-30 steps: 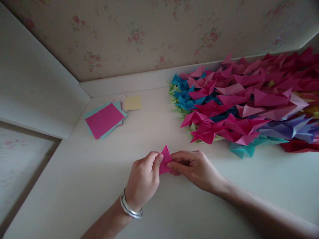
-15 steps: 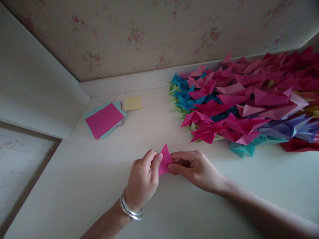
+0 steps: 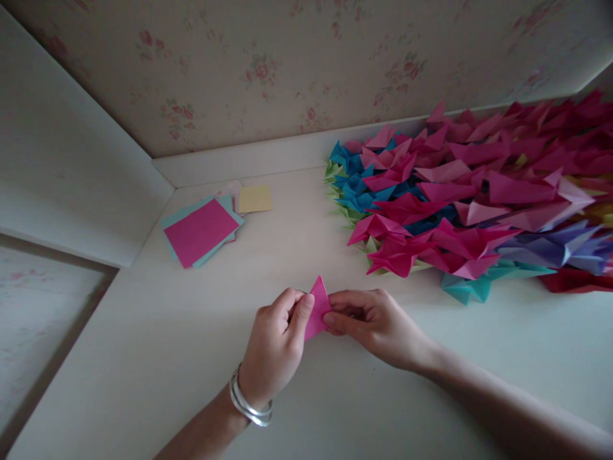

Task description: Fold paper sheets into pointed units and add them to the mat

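Note:
Between my two hands is a small piece of folded pink paper (image 3: 317, 313), its pointed tip facing away from me. My left hand (image 3: 280, 342) grips its left side, thumb on top and fingers curled behind. From the other side, my right hand (image 3: 373, 324) pinches the right edge between thumb and fingertips. The lower part of the fold is partly covered by my left thumb. Silver bangles (image 3: 249, 402) circle my left wrist. Both hands are just above the white tabletop (image 3: 191, 345).
A large heap of folded paper pieces (image 3: 460, 191), mostly pink with blue, green, purple and teal, fills the right back. At the left lie a stack of magenta and teal paper sheets (image 3: 204, 231) and a yellow paper square (image 3: 255, 199). A flowered wall (image 3: 268, 102) rises behind.
Almost nothing differs. My left thumb and wrist have shifted very slightly, and the pink paper stays held by both hands.

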`<state>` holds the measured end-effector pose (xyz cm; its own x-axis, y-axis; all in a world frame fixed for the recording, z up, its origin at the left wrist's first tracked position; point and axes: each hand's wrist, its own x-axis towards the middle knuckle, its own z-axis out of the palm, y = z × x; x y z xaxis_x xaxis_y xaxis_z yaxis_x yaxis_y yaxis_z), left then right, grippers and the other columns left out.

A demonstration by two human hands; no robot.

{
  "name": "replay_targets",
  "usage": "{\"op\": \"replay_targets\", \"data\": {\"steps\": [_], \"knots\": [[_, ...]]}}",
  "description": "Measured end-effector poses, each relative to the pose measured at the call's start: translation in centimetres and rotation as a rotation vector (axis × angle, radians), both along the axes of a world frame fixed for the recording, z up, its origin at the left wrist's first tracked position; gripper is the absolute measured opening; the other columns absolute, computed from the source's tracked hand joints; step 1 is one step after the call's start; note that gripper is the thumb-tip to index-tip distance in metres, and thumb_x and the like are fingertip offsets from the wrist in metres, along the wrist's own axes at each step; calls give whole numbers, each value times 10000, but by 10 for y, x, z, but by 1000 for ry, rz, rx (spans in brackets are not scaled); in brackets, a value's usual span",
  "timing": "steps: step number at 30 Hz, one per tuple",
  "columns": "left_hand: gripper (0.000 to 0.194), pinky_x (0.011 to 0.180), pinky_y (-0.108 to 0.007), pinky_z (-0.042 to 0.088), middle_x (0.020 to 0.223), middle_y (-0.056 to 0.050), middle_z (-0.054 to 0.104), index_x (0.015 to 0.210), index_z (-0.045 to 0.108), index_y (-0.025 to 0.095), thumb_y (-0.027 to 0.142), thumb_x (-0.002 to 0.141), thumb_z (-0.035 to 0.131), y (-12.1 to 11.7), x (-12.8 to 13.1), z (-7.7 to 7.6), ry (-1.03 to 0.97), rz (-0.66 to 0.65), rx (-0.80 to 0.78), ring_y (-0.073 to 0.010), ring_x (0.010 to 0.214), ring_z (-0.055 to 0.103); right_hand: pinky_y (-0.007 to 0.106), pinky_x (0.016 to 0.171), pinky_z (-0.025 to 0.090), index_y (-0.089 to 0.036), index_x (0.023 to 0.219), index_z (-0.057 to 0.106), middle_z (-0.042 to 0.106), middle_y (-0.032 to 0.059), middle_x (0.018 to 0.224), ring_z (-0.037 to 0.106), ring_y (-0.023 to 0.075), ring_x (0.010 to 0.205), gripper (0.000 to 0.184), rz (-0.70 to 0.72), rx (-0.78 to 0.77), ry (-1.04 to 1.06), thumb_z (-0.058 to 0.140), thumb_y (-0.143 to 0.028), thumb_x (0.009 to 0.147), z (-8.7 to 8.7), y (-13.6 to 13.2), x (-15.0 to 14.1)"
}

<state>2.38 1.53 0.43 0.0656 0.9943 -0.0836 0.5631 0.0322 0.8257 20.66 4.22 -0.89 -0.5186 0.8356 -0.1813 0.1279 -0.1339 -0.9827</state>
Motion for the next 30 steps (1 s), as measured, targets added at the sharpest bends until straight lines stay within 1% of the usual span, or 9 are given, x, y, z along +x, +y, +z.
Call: {"op": "replay_targets", "data": {"steps": [5, 9, 12, 15, 18, 20, 23, 27, 30], "knots": [[316, 469, -218, 278, 536, 69, 413, 776, 563, 201, 407, 993, 462, -1, 0, 2, -9, 9, -2, -111, 481, 391, 251, 585, 422, -170, 842, 730, 620, 6, 683, 544, 149, 649, 197, -24, -2, -13, 642, -338, 895, 0, 0, 2], [306, 479, -213, 301, 565, 55, 468, 850, 603, 195, 400, 1005, 436, -1, 0, 2, -33, 18, -13, -115, 502, 422, 264, 621, 480, -173, 908, 758, 691, 33, 752, 607, 170, 696, 189, -117, -14, 15, 671, -338, 874, -2, 1, 1], [280, 466, -218, 285, 564, 46, 495, 862, 617, 189, 371, 998, 452, -1, 0, 1, 15, 21, 26, -118, 490, 435, 277, 641, 527, -184, 959, 776, 728, 45, 788, 648, 181, 714, 211, -185, -20, 55, 683, -348, 864, -3, 1, 0], [271, 461, -225, 269, 534, 51, 475, 807, 604, 190, 353, 984, 477, 0, 0, -1, 57, 15, 42, -115, 463, 423, 277, 620, 543, -186, 973, 788, 732, 45, 740, 668, 183, 678, 213, -204, 0, 11, 676, -334, 867, -1, 0, 0], [289, 468, -226, 276, 540, 51, 463, 784, 595, 192, 371, 982, 483, 1, -1, -2, 10, 8, -11, -115, 477, 416, 263, 587, 528, -193, 944, 803, 717, 33, 667, 668, 180, 638, 192, -188, 40, -73, 660, -304, 878, 4, -1, 0], [319, 467, -221, 281, 548, 54, 444, 769, 586, 192, 406, 983, 486, 2, -1, -1, -77, 21, -65, -110, 491, 403, 256, 585, 523, -196, 938, 807, 714, 29, 660, 664, 175, 632, 186, -190, 39, -77, 659, -295, 882, 6, -1, 1], [372, 445, -203, 305, 541, 62, 428, 727, 549, 194, 459, 980, 489, 3, -1, 2, -310, 43, -186, -97, 478, 402, 253, 606, 523, -189, 945, 808, 712, 28, 685, 647, 165, 648, 194, -181, -1, -3, 674, -313, 881, 6, 1, 3], [352, 429, -191, 404, 566, 41, 553, 786, 571, 185, 481, 968, 513, 2, -2, 3, -663, 0, -353, -97, 452, 523, 258, 638, 528, -191, 923, 821, 696, 19, 693, 612, 146, 649, 226, -136, -96, 91, 699, -374, 873, 4, 2, 6], [310, 406, -188, 443, 598, 25, 610, 844, 604, 176, 463, 952, 557, 2, -3, 1, -838, -22, -397, -112, 455, 592, 261, 653, 527, -200, 964, 824, 691, 12, 689, 592, 135, 643, 236, -121, -167, 147, 718, -385, 861, 5, 3, 6]]}}
